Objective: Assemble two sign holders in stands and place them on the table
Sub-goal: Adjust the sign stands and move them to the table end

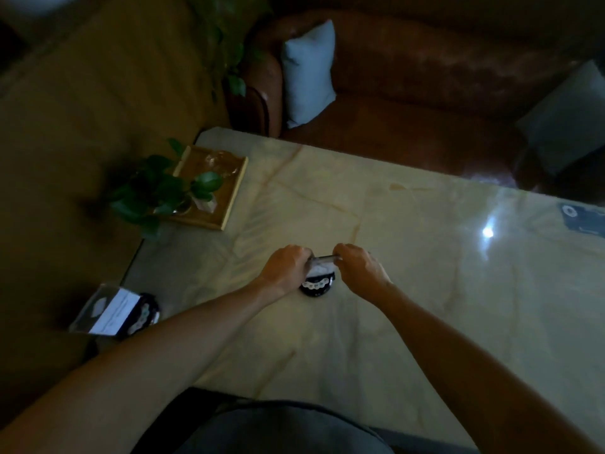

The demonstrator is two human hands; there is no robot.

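Note:
A clear sign holder [322, 262] stands upright in a round black stand [317, 287] near the middle of the pale marble table [425, 290]. My left hand [286, 268] grips the holder's left top edge and my right hand [358, 267] grips its right top edge. A second sign holder [108, 309] with a white card sits tilted in another black stand [144, 314] at the table's left edge.
A wooden tray [226, 204] with a green potted plant [163, 191] sits at the table's far left corner. A dark phone-like object [582, 219] lies at the right edge. A brown leather sofa [425, 77] with pale cushions [307, 73] stands behind the table.

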